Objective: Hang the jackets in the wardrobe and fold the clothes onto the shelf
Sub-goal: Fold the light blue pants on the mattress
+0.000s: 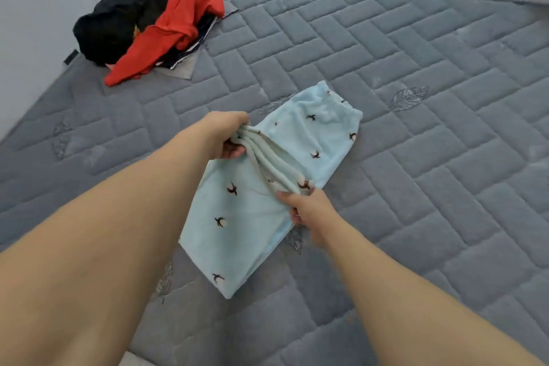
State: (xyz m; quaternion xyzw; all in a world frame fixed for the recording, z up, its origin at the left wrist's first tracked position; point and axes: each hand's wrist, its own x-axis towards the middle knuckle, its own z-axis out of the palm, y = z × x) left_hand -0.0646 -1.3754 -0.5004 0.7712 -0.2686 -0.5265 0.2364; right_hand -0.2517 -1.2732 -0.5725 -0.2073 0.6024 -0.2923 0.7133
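Light blue fleece trousers (237,235) with small dark bird prints lie partly folded on the grey quilted mattress (416,98). Their elastic waistband points to the far right. My left hand (227,135) grips the bunched hem edges at the left end of the fold. My right hand (309,208) pinches the same bunched edges at their right end, near the trousers' right side. The edges stretch between my two hands, a little above the lower layer.
A heap of clothes sits at the mattress's far left corner: a black garment (118,18), a red garment (175,27) and darker patterned pieces under them. A pale wall (35,9) runs along the left side. The mattress's near edge is at the bottom left.
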